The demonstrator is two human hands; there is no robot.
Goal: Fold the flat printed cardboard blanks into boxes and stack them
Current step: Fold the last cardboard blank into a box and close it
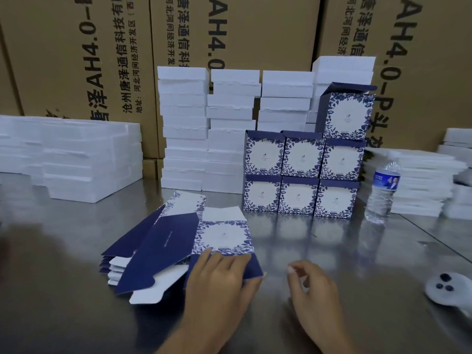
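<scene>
Pile of flat blanks (143,251) lies on the metal table (63,290), directly in front of the person and fanned slightly, so each sheet's edge is exposed for picking.

Left hand (219,277): fingers straight and together, laid on the near flap of the top blank (222,236). The thumb sits by the flap's right edge; whether it is hooked underneath cannot be told. Judged purpose: pin or slide the top sheet free of the pile.

Right hand (314,290): just beside the pile, above bare table, fingers loosely curled, holding nothing. Probably positioned to take the sheet's far side once it is separated.

Finished boxes (298,175) stand behind the pile, well apart from the hands: two rows of three, printed faces forward, with one more box (344,113) on the right column. Keeping the wall at the back likely leaves the near table as working room. The next box would probably go beside that top one.

Also present: white foam slabs (184,123) stacked behind the boxes, a water bottle (380,192) right of the stack, and brown cartons (63,47) along the back.

Progress: seven folded; several blanks remain.
</scene>
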